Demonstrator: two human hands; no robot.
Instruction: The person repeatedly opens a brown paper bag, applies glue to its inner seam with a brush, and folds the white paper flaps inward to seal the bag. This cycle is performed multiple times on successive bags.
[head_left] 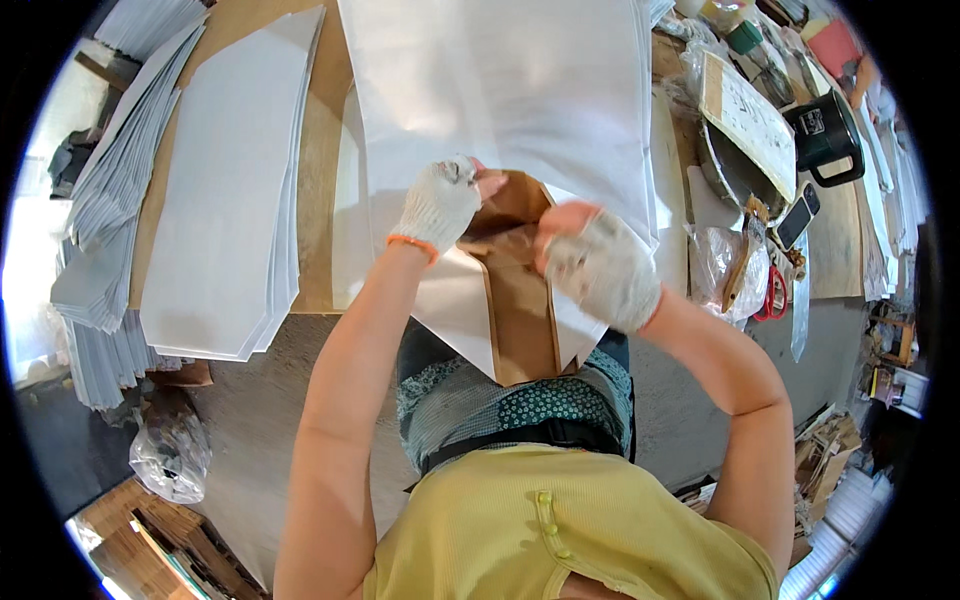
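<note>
In front of me lies a large paper sack (pixel 500 90), white outside, its near end spread into folded flaps with a brown inner side (pixel 525 320). My left hand (pixel 438 200), in a white knit glove with bare fingertips and an orange band at the wrist, has its fingers closed at the upper left edge of the brown fold. Across from it my right hand (pixel 600 265), gloved the same way, is at the right edge of the fold. Its fingers look bent but are smeared by motion. The near flap reaches over the table edge toward my lap.
Flat white sheets (pixel 230 190) lie to the left, beside a thick stack of sheets (pixel 130 200). At right are a tray with a pale, stained board (pixel 745 120), a dark mug (pixel 825 135), a phone (pixel 797 217), a brush (pixel 745 265) and red-handled scissors (pixel 772 292).
</note>
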